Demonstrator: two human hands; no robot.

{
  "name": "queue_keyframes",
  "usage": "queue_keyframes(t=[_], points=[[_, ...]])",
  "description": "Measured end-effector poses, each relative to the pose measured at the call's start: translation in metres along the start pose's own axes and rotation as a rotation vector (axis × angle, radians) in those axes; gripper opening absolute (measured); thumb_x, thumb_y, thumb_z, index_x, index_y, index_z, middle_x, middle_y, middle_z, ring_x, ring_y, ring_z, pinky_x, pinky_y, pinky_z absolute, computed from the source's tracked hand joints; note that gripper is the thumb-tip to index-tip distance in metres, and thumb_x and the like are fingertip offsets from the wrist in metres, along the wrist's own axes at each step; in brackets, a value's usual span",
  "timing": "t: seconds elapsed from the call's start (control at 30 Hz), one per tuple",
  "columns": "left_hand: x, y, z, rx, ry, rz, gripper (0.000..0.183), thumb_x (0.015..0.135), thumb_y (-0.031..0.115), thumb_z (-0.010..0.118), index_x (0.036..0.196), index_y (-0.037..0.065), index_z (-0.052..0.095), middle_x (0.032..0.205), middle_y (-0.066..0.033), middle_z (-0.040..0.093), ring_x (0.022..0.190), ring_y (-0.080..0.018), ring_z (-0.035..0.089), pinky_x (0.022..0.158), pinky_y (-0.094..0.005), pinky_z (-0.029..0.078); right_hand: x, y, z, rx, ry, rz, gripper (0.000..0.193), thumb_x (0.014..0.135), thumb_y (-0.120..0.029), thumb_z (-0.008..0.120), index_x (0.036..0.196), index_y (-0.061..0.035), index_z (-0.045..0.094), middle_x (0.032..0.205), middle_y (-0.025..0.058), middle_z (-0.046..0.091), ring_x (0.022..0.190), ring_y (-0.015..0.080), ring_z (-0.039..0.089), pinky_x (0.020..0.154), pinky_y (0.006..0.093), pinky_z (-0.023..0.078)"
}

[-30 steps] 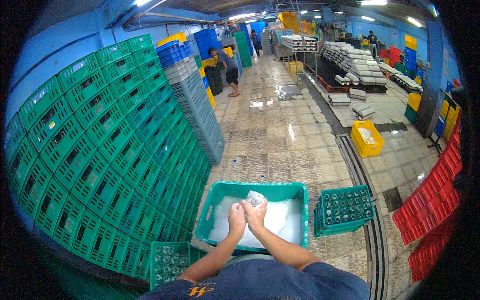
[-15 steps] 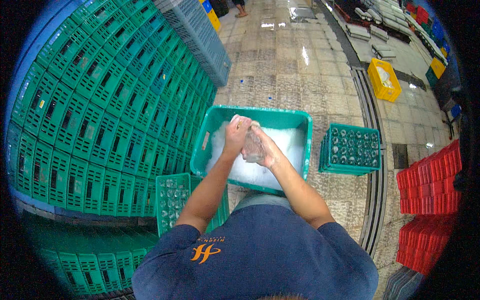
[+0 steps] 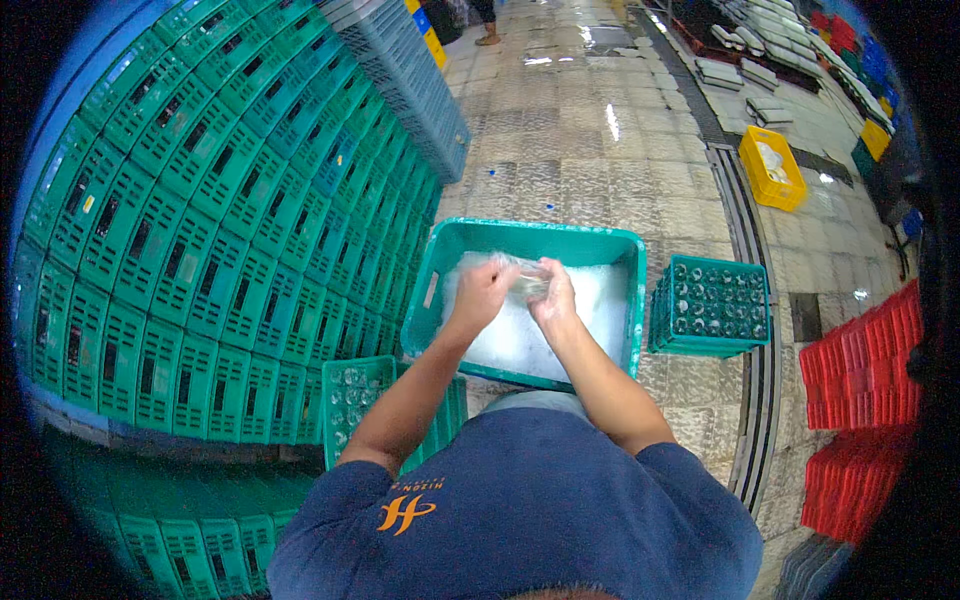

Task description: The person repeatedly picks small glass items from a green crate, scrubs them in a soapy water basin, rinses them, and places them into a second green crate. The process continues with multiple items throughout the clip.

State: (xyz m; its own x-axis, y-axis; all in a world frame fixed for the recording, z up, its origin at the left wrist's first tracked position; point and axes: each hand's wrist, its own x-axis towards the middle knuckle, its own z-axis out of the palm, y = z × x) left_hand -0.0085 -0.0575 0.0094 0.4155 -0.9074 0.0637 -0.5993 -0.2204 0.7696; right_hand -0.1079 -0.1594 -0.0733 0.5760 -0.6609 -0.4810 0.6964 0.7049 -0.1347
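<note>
A clear drinking glass (image 3: 530, 284), blurred by motion, is tipped on its side above the white suds (image 3: 545, 345) in a large green tub (image 3: 640, 300). My right hand (image 3: 555, 298) grips the glass at one end, fingers wrapped round it. At its other end, my left hand (image 3: 482, 295) is closed with its fingers against the glass. Something pale shows by those fingers, too smeared to name.
Right of the tub, a green crate (image 3: 712, 345) holds several glasses. Another green crate (image 3: 358, 395) with glasses stands by my left forearm. Tall stacks of green crates (image 3: 190, 250) line the left side. Red crates (image 3: 860, 370) and a yellow crate (image 3: 775, 185) are on the right.
Both hands were clasped closely round the glass. They have drawn apart somewhat, the right now at one end and the left at the other. The glass has turned more level.
</note>
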Motion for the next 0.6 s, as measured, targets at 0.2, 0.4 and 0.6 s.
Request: queue_keyframes(t=[0.2,0.4,0.6], points=[[-0.051,-0.011,0.027,0.669,-0.121,0.345,0.075,0.095,0.013,0.061,0.161,0.002,0.027,0.153,-0.0216,0.048,0.130,-0.0278,0.057,0.117,-0.0456,0.037,0.022,-0.007,0.027,-0.408,-0.254,-0.160,0.016,0.092,-0.010,0.068,0.104,-0.0008,0.063,0.089,0.0160,0.067,0.076,0.0294,0.069,0.068,0.0452,0.061],[-0.031,-0.041,0.007,-0.209,-0.265,0.105,0.073,0.093,0.015,0.063,0.158,0.003,0.034,0.150,-0.0176,0.053,0.134,-0.0316,0.053,0.113,-0.0599,0.037,0.021,0.019,0.045,-0.127,-0.279,-0.045,0.020,0.090,-0.009,0.070,0.108,0.0007,0.066,0.090,0.0133,0.068,0.076,0.0273,0.069,0.069,0.0410,0.059],[-0.028,-0.057,-0.004,-0.342,-0.387,0.085,0.069,0.089,0.015,0.066,0.152,0.000,0.042,0.144,-0.0227,0.056,0.132,-0.0364,0.055,0.112,-0.0465,0.041,0.037,0.032,0.031,-0.378,-0.253,-0.087,0.024,0.089,-0.014,0.075,0.106,-0.0005,0.067,0.091,0.0146,0.069,0.077,0.0288,0.070,0.065,0.0408,0.059]])
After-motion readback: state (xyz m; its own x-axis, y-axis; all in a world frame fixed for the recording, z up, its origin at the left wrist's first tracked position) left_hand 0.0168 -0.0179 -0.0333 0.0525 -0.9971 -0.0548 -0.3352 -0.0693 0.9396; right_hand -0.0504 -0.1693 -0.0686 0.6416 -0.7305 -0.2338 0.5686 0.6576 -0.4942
